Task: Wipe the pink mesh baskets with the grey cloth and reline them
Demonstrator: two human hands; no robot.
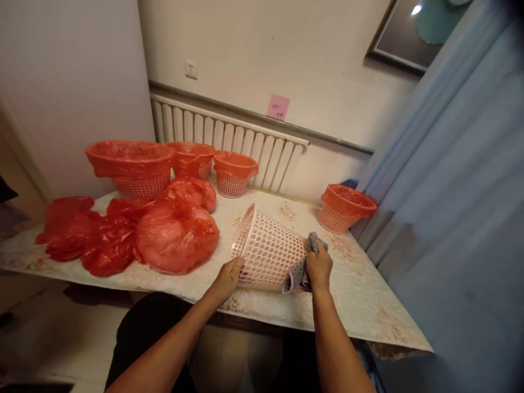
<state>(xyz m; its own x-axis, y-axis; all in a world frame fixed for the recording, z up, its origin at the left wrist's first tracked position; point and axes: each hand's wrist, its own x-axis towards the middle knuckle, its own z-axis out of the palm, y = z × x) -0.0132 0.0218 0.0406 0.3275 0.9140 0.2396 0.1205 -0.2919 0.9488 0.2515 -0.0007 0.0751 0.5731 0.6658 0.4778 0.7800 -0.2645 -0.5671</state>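
A pale pink wastebasket (272, 248) with a mesh wall lies on its side on the table, its mouth facing left. My left hand (229, 278) is closed on the basket's rim at the lower left. In my right hand (319, 267) is a bunched grey cloth (297, 275), pressed against the basket's base at the right. My right fingers wrap round the cloth, and part of it hangs below them. The inside of the basket is mostly hidden.
Several wastebaskets lined with red bags, one of them large (141, 185), stand at the back left; another lined basket (341, 210) is at the right. Filled red plastic bags (176, 240) lie on the left. A radiator (233, 136) runs behind; a blue curtain (446, 180) hangs right.
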